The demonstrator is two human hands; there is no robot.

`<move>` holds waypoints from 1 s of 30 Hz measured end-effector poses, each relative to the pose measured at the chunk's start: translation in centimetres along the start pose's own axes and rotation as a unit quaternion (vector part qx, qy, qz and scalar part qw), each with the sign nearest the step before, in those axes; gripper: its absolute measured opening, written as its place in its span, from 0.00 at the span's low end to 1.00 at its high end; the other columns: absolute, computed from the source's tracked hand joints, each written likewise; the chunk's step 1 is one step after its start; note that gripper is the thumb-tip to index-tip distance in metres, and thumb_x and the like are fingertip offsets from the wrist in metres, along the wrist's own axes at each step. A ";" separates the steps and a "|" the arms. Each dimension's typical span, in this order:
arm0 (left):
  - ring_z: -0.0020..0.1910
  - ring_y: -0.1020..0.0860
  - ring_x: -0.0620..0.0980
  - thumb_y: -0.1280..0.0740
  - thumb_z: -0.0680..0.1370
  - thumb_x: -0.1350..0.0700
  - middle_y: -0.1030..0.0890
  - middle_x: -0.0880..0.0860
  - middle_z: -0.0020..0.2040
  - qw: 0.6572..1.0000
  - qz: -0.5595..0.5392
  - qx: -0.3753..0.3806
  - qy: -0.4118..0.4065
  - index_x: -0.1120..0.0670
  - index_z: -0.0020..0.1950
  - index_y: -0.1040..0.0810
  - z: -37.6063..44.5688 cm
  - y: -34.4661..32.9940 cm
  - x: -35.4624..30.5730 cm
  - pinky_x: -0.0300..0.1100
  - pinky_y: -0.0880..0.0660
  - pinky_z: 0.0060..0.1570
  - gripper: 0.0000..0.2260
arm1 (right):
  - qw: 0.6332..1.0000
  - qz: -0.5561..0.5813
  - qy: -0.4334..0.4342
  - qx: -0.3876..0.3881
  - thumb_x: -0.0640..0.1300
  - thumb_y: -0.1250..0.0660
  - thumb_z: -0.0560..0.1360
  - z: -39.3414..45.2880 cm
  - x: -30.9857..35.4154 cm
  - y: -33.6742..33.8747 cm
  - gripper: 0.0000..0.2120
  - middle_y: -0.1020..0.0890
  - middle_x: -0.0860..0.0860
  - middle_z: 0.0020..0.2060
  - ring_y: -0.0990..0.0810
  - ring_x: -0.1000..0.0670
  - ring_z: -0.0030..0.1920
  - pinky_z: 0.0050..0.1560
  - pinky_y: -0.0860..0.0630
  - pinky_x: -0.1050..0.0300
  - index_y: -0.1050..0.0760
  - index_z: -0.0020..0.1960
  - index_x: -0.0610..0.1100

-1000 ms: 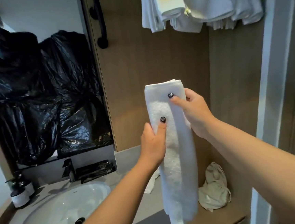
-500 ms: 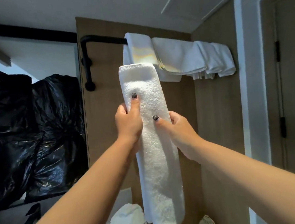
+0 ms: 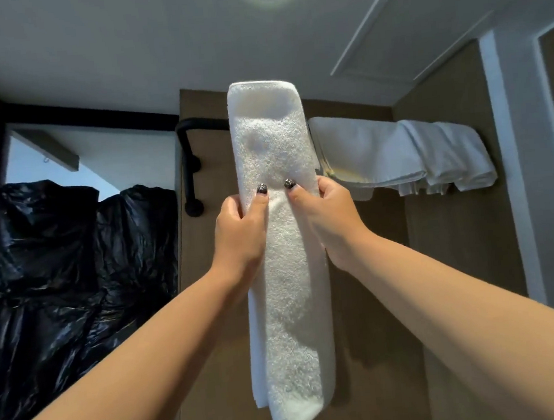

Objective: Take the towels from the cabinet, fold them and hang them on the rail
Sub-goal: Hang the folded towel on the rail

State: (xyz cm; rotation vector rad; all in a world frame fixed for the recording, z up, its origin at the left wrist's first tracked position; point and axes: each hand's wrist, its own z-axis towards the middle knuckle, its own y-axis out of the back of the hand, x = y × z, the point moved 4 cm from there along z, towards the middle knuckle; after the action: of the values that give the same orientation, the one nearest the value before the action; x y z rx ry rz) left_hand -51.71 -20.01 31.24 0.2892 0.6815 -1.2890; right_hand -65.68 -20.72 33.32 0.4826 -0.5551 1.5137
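A white towel [image 3: 272,150], folded into a long narrow strip, hangs upright in front of me. My left hand [image 3: 242,233] grips its left edge with the thumb on the front. My right hand [image 3: 328,218] grips its right edge at the same height. The towel's top end reaches above the black rail [image 3: 203,124] and covers part of it. Several white folded towels [image 3: 401,155] hang over the rail to the right of the held one.
The rail is fixed to a wooden wall panel [image 3: 370,302] and bends down at its left end [image 3: 191,183]. Black plastic sheeting [image 3: 67,278] covers the left side. A white door frame [image 3: 512,162] stands at the right. The ceiling is close above.
Both hands have lifted the folded towel higher, up to the rail. My view has tilted upward, so the sink and the lower shelf have dropped out of sight. My hands now sit level.
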 end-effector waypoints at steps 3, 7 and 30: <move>0.40 0.26 0.46 0.35 0.80 0.47 0.23 0.47 0.41 1.000 0.008 0.001 -0.026 0.52 0.49 0.26 1.8 0.5 1.3 0.43 0.28 0.42 0.09 | 1.000 0.004 0.017 -0.010 0.45 0.32 0.79 2.9 -0.6 -1.5 0.09 0.16 0.49 0.49 0.18 0.52 0.49 0.47 0.22 0.59 0.22 0.57 0.43; 0.43 0.23 0.44 0.33 0.79 0.45 0.20 0.47 0.46 0.998 -0.003 0.045 -0.037 0.53 0.55 0.25 4.9 1.2 3.6 0.42 0.26 0.44 0.12 | 0.999 0.010 0.039 -0.036 0.46 0.32 0.79 6.8 -1.6 -3.5 0.10 0.17 0.50 0.49 0.19 0.52 0.49 0.49 0.23 0.57 0.23 0.58 0.43; 0.50 0.17 0.56 0.31 0.76 0.47 0.16 0.54 0.50 0.990 -0.011 0.055 -0.129 0.51 0.54 0.23 17.2 4.6 8.3 0.62 0.22 0.53 0.11 | 0.992 0.067 0.108 0.010 0.46 0.31 0.77 18.8 -3.7 -10.8 0.11 0.23 0.47 0.39 0.25 0.52 0.36 0.31 0.29 0.63 0.24 0.53 0.38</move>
State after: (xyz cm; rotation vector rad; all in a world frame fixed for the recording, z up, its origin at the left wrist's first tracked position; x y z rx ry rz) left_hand -41.18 -34.86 38.65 0.2009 0.3959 -1.3583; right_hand -55.59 -35.33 46.33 0.2970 -0.4099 1.6763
